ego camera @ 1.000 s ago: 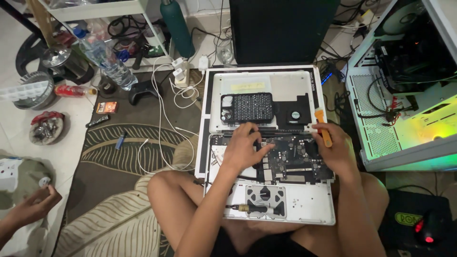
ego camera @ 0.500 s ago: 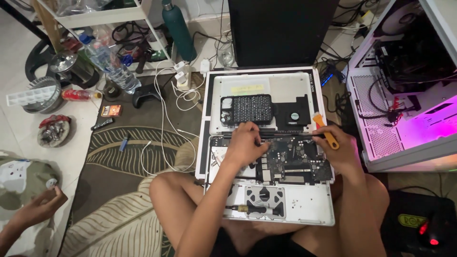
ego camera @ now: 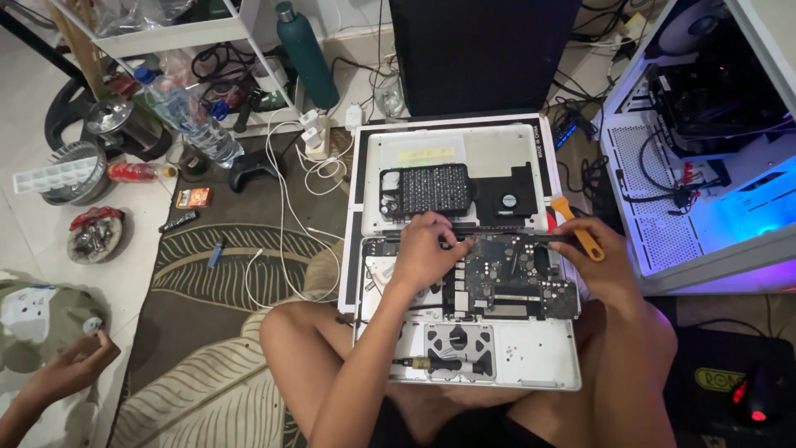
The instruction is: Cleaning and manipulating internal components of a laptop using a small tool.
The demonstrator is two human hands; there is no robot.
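Note:
An opened silver laptop (ego camera: 539, 365) rests on my crossed legs with its bottom cover off, and a dark logic board (ego camera: 506, 278) is exposed inside. My left hand (ego camera: 424, 249) presses its fingertips on the board's upper left edge. My right hand (ego camera: 601, 264) sits at the laptop's right side, closed on an orange-handled tool (ego camera: 576, 228) whose end points up and left. A white panel (ego camera: 489, 153) lies just beyond the laptop, carrying a black bit case (ego camera: 427, 189) and a small fan (ego camera: 507, 202). A small screwdriver (ego camera: 431, 363) lies on the laptop near the trackpad.
A black computer tower (ego camera: 481, 50) stands behind the panel. An open white PC case (ego camera: 705, 149) with blue light is to the right. White cables (ego camera: 286, 224), a game controller (ego camera: 253, 166), bottles and a teal flask (ego camera: 305, 54) crowd the rug at left. Another person's hand (ego camera: 70, 365) is at lower left.
My left hand has stayed on the board's upper edge and the right hand with the orange tool has shifted slightly. The PC case's light went from green to pink to blue.

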